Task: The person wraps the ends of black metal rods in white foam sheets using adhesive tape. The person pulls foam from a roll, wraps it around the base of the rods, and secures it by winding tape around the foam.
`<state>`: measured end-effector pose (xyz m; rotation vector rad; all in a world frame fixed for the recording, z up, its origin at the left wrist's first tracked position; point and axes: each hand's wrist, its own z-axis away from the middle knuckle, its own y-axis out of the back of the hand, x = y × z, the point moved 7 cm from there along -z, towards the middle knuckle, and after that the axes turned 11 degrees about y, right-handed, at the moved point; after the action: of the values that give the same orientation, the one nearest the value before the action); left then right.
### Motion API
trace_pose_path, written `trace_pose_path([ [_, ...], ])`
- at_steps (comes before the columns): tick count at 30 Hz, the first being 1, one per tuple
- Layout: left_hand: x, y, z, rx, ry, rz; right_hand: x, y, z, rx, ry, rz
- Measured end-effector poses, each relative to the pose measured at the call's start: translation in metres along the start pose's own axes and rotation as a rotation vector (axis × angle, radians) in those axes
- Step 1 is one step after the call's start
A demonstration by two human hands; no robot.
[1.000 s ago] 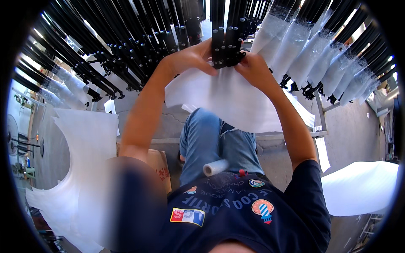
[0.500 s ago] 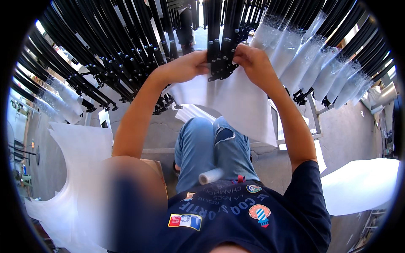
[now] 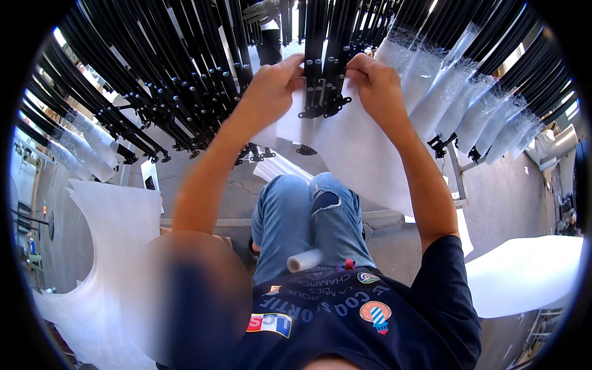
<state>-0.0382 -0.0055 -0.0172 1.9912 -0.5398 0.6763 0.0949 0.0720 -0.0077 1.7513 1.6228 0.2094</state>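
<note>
In front of me hangs a bundle of black metal bars [image 3: 322, 92] with riveted joints and small feet at its lower end. A thin white wrapping sheet [image 3: 364, 151] lies behind the bundle and droops below it, mostly to the right. My left hand [image 3: 271, 89] is closed at the bundle's left side, its thumb and fingers pinching the sheet's edge, partly hidden. On the other side my right hand [image 3: 377, 83] pinches the sheet close to the bars. The bundle's lower feet stick out uncovered between my hands.
Many bare black bars [image 3: 179, 92] hang at the left. Bundles wrapped in white sheet and clear film [image 3: 453, 92] hang at the right. White sheets [image 3: 117, 228] lie at my left, another sheet [image 3: 524, 271] at my right. A roll [image 3: 305, 260] rests on my lap. Another person's gloved hand [image 3: 262, 11] shows beyond.
Both my hands have risen slightly and moved apart from the bars' lower end. The sheet has shifted right, uncovering more floor beneath the bundle. A gloved hand has appeared beyond.
</note>
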Motion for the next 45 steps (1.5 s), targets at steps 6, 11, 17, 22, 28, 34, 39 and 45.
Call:
trace_pose_path([
  [6,0.013,0.011,0.014,0.273,0.05,-0.269,0.001,0.006,-0.013,-0.027,-0.036,-0.005],
  [11,0.011,0.011,0.015,0.362,0.007,-0.283,0.001,0.012,-0.017,-0.019,-0.053,-0.04],
  [17,0.009,0.012,0.018,0.477,-0.058,-0.122,0.0,0.017,-0.025,0.037,-0.033,-0.061],
  [22,0.012,0.018,0.016,0.541,-0.081,-0.092,-0.005,0.018,-0.029,0.041,0.012,-0.022],
  [28,0.009,0.021,0.008,0.508,0.027,-0.164,-0.001,0.016,-0.037,0.057,-0.013,-0.151],
  [34,0.002,0.022,0.002,0.297,0.163,-0.081,-0.009,0.015,-0.045,-0.029,0.047,-0.162],
  [39,-0.003,-0.009,0.019,0.148,0.364,0.861,-0.005,0.002,-0.043,-0.084,0.123,-0.239],
  [45,0.008,-0.018,0.034,0.375,0.319,0.407,-0.003,-0.006,-0.046,-0.182,0.097,-0.265],
])
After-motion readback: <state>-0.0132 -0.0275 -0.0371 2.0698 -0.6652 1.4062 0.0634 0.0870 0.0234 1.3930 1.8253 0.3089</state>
